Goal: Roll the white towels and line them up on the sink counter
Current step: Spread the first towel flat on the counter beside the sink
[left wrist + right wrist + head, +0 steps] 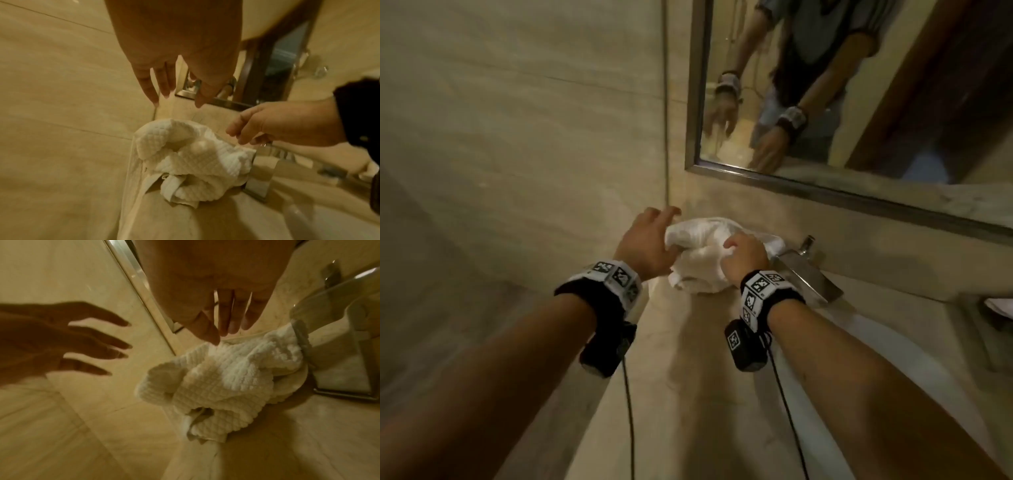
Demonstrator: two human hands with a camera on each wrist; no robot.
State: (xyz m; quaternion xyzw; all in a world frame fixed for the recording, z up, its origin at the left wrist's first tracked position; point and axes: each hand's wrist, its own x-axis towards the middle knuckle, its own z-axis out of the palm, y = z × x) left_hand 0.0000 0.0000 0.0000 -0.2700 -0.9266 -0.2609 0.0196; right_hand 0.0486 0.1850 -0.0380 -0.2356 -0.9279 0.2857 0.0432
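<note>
Left hand (645,240) has its fingers (164,81) straight and spread, holding nothing, above the left end of the towel (700,255). Right hand (744,255) hovers over the right end, fingers (226,318) nearly straight and close together, gripping nothing. The towel lies crumpled in the counter (688,359) corner by the wall (517,137), its right edge against the faucet (804,270). The mirror (859,85) hangs above; the basin (859,359) lies right.
</note>
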